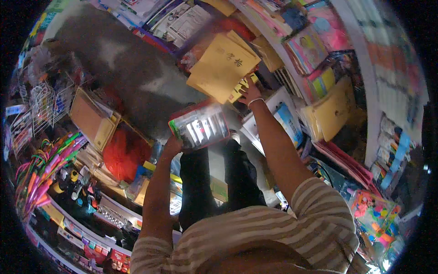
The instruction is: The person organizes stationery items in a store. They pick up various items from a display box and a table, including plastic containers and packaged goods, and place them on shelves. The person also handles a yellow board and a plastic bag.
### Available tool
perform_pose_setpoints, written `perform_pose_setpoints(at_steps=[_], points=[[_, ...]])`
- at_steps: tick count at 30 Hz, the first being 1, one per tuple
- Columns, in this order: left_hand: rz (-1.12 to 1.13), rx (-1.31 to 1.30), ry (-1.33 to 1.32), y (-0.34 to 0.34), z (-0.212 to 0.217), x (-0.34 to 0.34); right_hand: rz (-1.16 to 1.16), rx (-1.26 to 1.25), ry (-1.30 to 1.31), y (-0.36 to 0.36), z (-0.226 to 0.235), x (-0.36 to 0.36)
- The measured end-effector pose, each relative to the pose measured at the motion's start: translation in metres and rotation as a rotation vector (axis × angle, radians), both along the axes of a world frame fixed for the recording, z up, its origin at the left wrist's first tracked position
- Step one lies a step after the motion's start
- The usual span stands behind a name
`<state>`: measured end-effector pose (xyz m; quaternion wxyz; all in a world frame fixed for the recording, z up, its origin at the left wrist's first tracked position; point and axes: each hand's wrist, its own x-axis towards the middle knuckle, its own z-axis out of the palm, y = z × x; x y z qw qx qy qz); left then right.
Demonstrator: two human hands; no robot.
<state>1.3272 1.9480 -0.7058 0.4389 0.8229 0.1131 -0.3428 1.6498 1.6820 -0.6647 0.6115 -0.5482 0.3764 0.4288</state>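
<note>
My left hand [172, 145] is closed on the near left corner of a flat package [203, 127] in shiny clear wrap. It has a red edge and a green corner, and glare hides much of its face. Ahead and to the right, my right hand [250, 95] has its fingers bent over a small yellow packet [238, 89] with dark marks. Beside that packet, and partly over it, lie yellow-brown paper booklets [224, 64], fanned slightly apart. My right fingertips are partly lost against the yellow packet.
Shelves with stationery [315, 50] run along the right. A red bag [125, 155] and brown folders [93, 121] stand at left, near bundles of colourful sticks [45, 171] and a wire basket [45, 102]. Brown envelopes [333, 109] lean at right. Stacked papers [182, 23] lie at the far side.
</note>
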Motion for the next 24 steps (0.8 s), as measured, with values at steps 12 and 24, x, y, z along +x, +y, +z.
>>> perform_pose_setpoints(at_steps=[12,24], points=[[-0.056,0.166,-0.087,0.032,0.039,0.066,1.298,-0.622,-0.942,0.052,-0.073,0.025],[0.379,0.163,0.309,0.037,0.063,0.115,2.013,-0.768,-0.752,0.108,0.015,0.065]])
